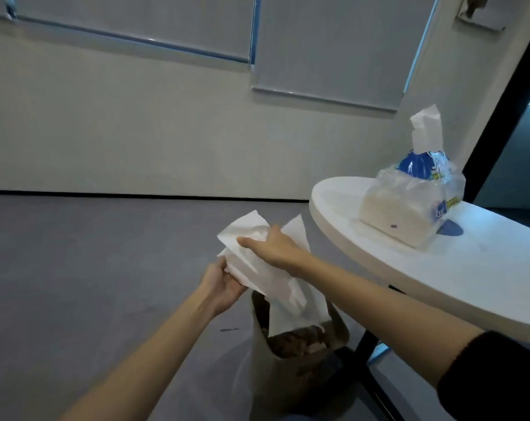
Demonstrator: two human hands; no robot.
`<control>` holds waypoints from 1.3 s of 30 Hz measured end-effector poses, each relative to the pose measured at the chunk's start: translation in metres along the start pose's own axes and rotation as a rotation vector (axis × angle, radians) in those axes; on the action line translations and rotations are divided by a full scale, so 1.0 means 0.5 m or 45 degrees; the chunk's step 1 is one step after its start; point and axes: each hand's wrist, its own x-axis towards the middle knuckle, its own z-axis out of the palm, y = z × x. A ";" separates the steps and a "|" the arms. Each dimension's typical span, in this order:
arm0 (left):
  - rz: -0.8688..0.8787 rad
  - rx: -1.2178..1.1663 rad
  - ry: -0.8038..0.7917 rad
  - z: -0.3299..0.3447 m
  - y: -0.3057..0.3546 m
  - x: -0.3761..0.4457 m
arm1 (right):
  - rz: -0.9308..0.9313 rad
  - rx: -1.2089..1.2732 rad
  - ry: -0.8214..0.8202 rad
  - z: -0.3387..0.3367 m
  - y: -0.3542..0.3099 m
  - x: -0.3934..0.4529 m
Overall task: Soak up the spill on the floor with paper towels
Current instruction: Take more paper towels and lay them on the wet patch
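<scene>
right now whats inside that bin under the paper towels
The bin holds brownish clumps, too blurred to identify. The paper towels, held by the left hand and right hand, hang over its opening and cover the rear part of the contents.

Both arms outstretched, left hand [222, 284] curled and gripping, right hand [270, 246] palm-down, pinching

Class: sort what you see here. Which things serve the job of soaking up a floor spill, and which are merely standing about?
For the job:
paper towels, held by the left hand and right hand
towel pack
floor

Standing about:
white table
bin
window blinds
</scene>
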 end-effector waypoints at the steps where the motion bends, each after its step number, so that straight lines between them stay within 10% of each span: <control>1: -0.008 0.037 -0.036 0.001 -0.009 0.005 | 0.018 0.038 0.046 0.006 0.019 0.008; 17: 0.337 0.664 -0.224 0.051 0.054 -0.027 | -0.258 0.176 0.162 -0.005 -0.012 0.021; 26: 0.628 0.773 0.309 -0.034 0.050 -0.038 | -0.128 0.652 -0.059 0.022 0.001 0.018; 39: 0.567 0.810 0.450 -0.148 0.049 -0.043 | -0.157 -0.940 -0.406 0.129 0.233 0.003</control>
